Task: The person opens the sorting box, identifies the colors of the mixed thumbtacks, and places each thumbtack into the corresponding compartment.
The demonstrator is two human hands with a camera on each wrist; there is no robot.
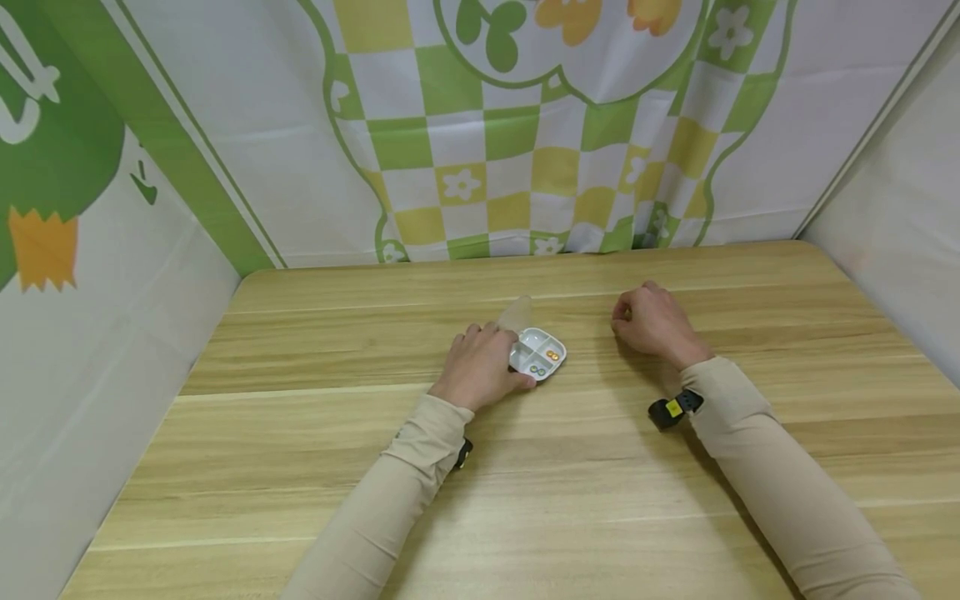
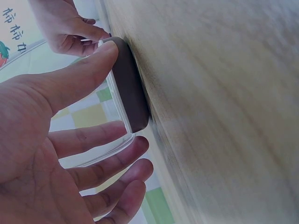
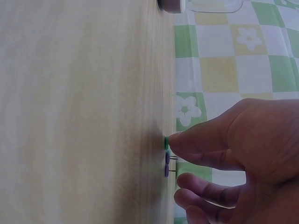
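My left hand point(image 1: 480, 367) holds a small compartment box point(image 1: 517, 360) on the table, thumb at its near edge and fingers at the far corner. Its clear lid point(image 1: 516, 313) stands raised behind. In two compartments lie orange thumbtacks point(image 1: 552, 355) and green thumbtacks point(image 1: 537, 370). From the left wrist view, the box's dark side point(image 2: 128, 84) faces the camera. To the right, my right hand point(image 1: 654, 321) is down at the tabletop. In the right wrist view its thumb and index finger pinch a green thumbtack point(image 3: 166, 143); purple thumbtacks point(image 3: 167, 171) lie beside it, pins up.
The wooden table point(image 1: 300, 467) runs back to a green, white and yellow checked curtain point(image 1: 510, 167). White fabric walls stand at the left and right. Black straps with camera units point(image 1: 667, 410) are worn on both wrists.
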